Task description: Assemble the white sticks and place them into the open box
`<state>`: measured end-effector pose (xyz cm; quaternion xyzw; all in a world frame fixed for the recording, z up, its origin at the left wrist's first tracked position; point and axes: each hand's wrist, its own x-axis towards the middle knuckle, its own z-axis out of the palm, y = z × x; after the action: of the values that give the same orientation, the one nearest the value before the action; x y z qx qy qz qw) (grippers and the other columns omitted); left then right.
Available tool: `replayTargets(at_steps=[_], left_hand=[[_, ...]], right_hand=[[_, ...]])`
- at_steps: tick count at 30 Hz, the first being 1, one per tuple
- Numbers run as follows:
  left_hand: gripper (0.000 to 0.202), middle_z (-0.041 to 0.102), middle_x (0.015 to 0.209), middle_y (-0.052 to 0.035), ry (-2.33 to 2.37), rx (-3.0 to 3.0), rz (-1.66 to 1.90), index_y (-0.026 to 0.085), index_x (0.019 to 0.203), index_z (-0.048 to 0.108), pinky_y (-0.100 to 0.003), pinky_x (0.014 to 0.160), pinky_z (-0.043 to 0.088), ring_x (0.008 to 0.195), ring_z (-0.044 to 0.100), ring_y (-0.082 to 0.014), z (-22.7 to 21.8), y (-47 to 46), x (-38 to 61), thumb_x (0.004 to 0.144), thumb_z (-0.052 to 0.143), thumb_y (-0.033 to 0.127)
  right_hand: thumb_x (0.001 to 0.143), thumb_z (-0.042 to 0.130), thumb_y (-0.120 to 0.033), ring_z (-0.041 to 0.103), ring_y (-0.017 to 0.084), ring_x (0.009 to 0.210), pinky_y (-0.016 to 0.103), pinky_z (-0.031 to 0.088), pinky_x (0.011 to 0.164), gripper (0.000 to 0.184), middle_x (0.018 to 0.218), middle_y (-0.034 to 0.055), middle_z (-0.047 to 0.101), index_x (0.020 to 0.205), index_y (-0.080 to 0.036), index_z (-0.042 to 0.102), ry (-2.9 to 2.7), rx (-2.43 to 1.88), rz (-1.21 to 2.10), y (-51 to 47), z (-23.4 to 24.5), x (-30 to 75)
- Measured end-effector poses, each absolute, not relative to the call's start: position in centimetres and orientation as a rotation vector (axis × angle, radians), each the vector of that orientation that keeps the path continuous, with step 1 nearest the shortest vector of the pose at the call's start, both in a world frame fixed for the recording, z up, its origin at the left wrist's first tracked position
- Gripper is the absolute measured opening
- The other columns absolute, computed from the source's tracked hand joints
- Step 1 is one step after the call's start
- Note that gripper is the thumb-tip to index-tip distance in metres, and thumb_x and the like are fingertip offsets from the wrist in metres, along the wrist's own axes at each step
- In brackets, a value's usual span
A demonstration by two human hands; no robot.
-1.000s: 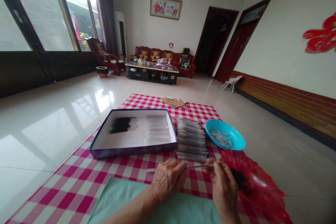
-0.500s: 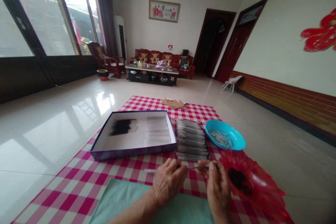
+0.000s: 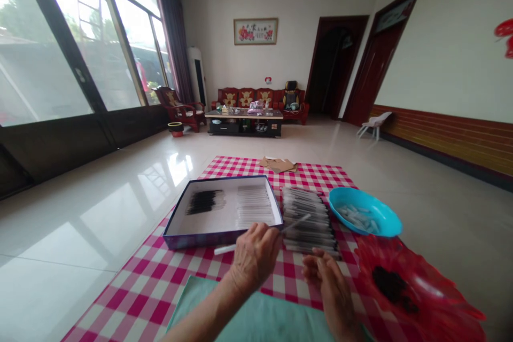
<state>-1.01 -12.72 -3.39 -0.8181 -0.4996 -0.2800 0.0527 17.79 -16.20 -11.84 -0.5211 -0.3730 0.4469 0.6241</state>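
Note:
My left hand (image 3: 256,256) is closed around a slim pen (image 3: 225,249) with a whitish barrel. Its other end, a pale translucent tip like a cap (image 3: 302,219), points up to the right over a row of assembled pens (image 3: 306,219). My right hand (image 3: 331,286) is just below that row, off the pen, its fingers loosely bent and apart with nothing visible in them. A shallow box (image 3: 224,238) beside the row holds a bundle of thin black sticks (image 3: 203,202) and a row of translucent tubes (image 3: 253,206).
A blue bowl (image 3: 395,227) holds small translucent caps (image 3: 356,216). Nearer, a red petal-edged dish (image 3: 436,288) contains small black pieces (image 3: 390,283). A green cloth (image 3: 256,315) lies in front of me on the checked tablecloth (image 3: 132,299); cardboard pieces (image 3: 279,164) lie at its far end.
My right hand has come away from the pen's end, where a pale cap-like piece now shows. My left hand has tilted the pen up to the right. The view has shifted.

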Motion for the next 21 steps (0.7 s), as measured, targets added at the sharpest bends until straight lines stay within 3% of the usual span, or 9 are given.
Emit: replayTargets(at_steps=[4,10,14,16,19,21], left_hand=[[0.025,0.062,0.099,-0.0063,-1.866,-2.361,-0.174,0.023,0.101,0.059,-0.029,0.073,0.043,0.096,0.056,-0.0203,0.2,-7.6,-7.1,0.092,0.036,0.025],[0.017,0.064,0.091,-0.0109,-2.090,-2.268,0.238,0.012,0.086,0.065,-0.034,0.076,0.047,0.089,0.061,-0.0230,-0.1,-2.3,-14.8,0.087,0.048,0.016],[0.029,0.058,0.109,-0.0072,-2.178,-2.234,0.369,0.015,0.111,0.055,-0.038,0.079,0.050,0.093,0.059,-0.0189,-1.9,-2.1,-16.3,0.088,0.053,0.032],[0.032,0.056,0.112,-0.0066,-2.201,-2.218,0.387,0.016,0.114,0.053,-0.039,0.079,0.050,0.094,0.058,-0.0184,-2.2,-2.1,-16.5,0.088,0.054,0.034],[0.020,0.062,0.097,-0.0101,-2.193,-2.209,0.352,0.011,0.099,0.061,-0.037,0.075,0.050,0.088,0.060,-0.0211,-1.8,-2.1,-16.4,0.089,0.050,0.025],[0.022,0.063,0.088,-0.0133,-2.149,-2.225,0.280,0.009,0.086,0.065,-0.037,0.073,0.048,0.086,0.061,-0.0245,-1.1,-2.4,-15.6,0.088,0.044,0.017]], right_hand=[[0.078,0.055,-0.053,0.066,0.019,0.066,0.030,0.054,0.059,0.040,0.081,0.0032,0.069,0.103,-0.021,0.055,-0.910,-1.260,1.011,-16.6,-10.6,17.3],[0.074,0.055,-0.061,0.065,0.020,0.067,0.031,0.054,0.062,0.046,0.079,0.0021,0.068,0.097,-0.021,0.058,-0.919,-1.310,1.044,-16.9,-9.9,17.0],[0.074,0.055,-0.061,0.064,0.019,0.066,0.030,0.053,0.061,0.046,0.078,0.0022,0.067,0.096,-0.021,0.058,-0.934,-1.302,1.046,-16.6,-10.2,17.0],[0.075,0.055,-0.060,0.063,0.018,0.065,0.029,0.052,0.060,0.045,0.077,0.0020,0.067,0.097,-0.021,0.058,-0.949,-1.292,1.037,-16.6,-10.2,17.0],[0.077,0.054,-0.058,0.062,0.018,0.065,0.028,0.052,0.060,0.042,0.077,0.0020,0.066,0.097,-0.021,0.057,-0.953,-1.283,1.026,-16.7,-10.3,17.0],[0.078,0.053,-0.058,0.062,0.018,0.065,0.029,0.052,0.060,0.041,0.078,0.0024,0.066,0.096,-0.021,0.057,-0.944,-1.281,1.015,-16.7,-10.4,17.0]])
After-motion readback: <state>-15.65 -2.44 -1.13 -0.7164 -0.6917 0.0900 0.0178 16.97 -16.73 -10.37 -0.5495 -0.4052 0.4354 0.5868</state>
